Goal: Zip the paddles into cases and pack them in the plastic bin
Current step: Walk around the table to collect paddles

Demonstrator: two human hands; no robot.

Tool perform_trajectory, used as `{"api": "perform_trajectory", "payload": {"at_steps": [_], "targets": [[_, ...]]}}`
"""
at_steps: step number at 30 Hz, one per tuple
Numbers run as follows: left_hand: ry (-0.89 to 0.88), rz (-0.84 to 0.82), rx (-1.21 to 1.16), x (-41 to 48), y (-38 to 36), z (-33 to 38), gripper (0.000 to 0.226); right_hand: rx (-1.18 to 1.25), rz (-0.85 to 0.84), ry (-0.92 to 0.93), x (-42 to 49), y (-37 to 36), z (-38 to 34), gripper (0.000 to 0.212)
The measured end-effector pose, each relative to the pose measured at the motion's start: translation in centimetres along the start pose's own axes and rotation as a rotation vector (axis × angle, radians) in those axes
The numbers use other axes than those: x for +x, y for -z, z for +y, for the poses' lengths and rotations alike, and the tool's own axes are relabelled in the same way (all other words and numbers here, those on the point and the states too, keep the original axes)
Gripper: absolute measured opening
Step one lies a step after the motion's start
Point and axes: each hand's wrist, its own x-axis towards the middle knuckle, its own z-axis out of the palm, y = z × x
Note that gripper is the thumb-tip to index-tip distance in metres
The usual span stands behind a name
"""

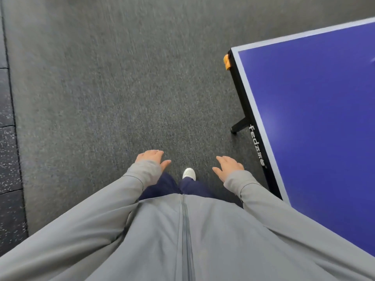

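Note:
No paddle, case or plastic bin shows in the head view. My left hand (152, 157) hangs in front of me over the grey carpet, fingers relaxed and holding nothing. My right hand (229, 166) hangs the same way, empty, a short way left of the blue table-tennis table's edge. Grey sleeves cover both wrists.
A blue table-tennis table (316, 122) with a pale border fills the right side; its black frame and leg (239, 124) stand on the carpet, with an orange corner piece (227, 61). Grey carpet (113, 94) spreads ahead. Dark speckled rubber tiles (8, 151) run along the left. One white shoe (189, 173) shows below.

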Motion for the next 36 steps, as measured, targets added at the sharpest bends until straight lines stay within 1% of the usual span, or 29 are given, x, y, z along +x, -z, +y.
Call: {"api": "perform_trajectory", "payload": {"at_steps": [6, 8, 12, 15, 21, 27, 33, 36], "targets": [[0.036, -0.008, 0.034, 6.7, 5.8, -1.2, 0.049, -0.118, 0.017, 0.079, 6.2, 7.9, -3.9, 0.053], [0.032, 0.003, 0.057, 9.3, 7.6, -2.1, 0.052, -0.177, 0.015, 0.108, 8.5, 10.2, -5.7, 0.053], [0.01, 0.007, 0.068, 15.3, 12.5, -4.5, 0.059, -0.219, 0.018, 0.114, 13.4, 15.5, -9.9, 0.052], [-0.039, -0.021, 0.083, 19.3, 17.4, -6.0, 0.063, -0.202, 0.007, 0.079, 16.3, 19.9, -12.9, 0.053], [-0.088, -0.062, 0.143, 27.1, 27.1, -7.0, 0.064, -0.061, 0.071, 0.038, 21.3, 27.7, -16.9, 0.053], [-0.174, -0.088, 0.233, 35.2, 33.8, -4.7, 0.065, 0.087, 0.071, -0.07, 26.4, 33.7, -15.8, 0.054], [-0.23, -0.073, 0.293, 44.2, 41.1, 0.0, 0.066, 0.242, 0.102, -0.143, 32.8, 40.9, -12.8, 0.058], [-0.291, -0.038, 0.329, 47.7, 45.0, 3.1, 0.066, 0.33, 0.12, -0.195, 34.6, 44.5, -10.8, 0.057]]}}
